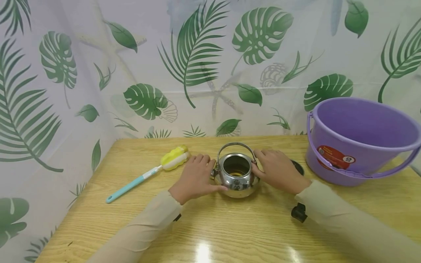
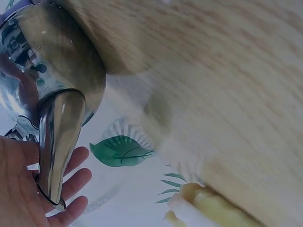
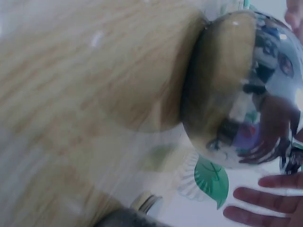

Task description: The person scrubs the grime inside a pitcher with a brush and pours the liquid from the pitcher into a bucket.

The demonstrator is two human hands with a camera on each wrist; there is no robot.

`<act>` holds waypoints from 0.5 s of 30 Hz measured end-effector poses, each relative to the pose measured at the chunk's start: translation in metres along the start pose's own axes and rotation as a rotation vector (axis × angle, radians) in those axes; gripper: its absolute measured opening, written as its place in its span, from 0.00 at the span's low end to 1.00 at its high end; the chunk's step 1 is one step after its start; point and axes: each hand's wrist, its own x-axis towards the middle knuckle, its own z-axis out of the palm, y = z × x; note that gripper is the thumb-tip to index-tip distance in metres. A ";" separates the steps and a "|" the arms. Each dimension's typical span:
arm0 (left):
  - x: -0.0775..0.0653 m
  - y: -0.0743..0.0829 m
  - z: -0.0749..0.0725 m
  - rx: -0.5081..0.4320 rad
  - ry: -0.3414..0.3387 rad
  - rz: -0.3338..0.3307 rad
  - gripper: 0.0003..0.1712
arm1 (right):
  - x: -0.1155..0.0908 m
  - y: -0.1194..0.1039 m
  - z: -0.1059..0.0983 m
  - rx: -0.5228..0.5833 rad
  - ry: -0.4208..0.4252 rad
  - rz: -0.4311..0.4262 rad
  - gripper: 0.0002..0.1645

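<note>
A shiny steel kettle (image 1: 237, 188) stands upright and lidless on the table, its arched handle (image 1: 235, 144) raised. Inside, its bottom shows yellowish. My left hand (image 1: 197, 178) is at the spout side, thumb reaching along the kettle's front. In the left wrist view the spout (image 2: 60, 137) lies across that palm, with the fingers extended past it. My right hand (image 1: 276, 170) rests at the opposite side, its thumb at the rim by the handle's base. Its other fingers (image 3: 265, 198) stretch out, spread, beyond the kettle's body in the right wrist view.
On the left lies a brush with a yellow-and-white sponge head (image 1: 174, 157) and blue handle (image 1: 126, 189). A purple bucket (image 1: 361, 153) stands at the right. Partly hidden behind my right wrist is a dark round lid (image 1: 298, 167). A leaf-print sheet (image 1: 210, 73) hangs behind the table.
</note>
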 end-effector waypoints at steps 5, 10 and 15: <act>0.001 0.001 0.000 0.023 -0.005 0.012 0.52 | -0.002 0.009 0.000 0.071 -0.131 -0.018 0.27; 0.003 0.003 0.000 0.052 0.003 0.024 0.55 | -0.006 0.016 0.001 0.135 -0.175 -0.054 0.34; 0.007 0.003 0.003 0.077 -0.002 0.031 0.58 | -0.008 0.019 0.003 0.167 -0.226 -0.064 0.46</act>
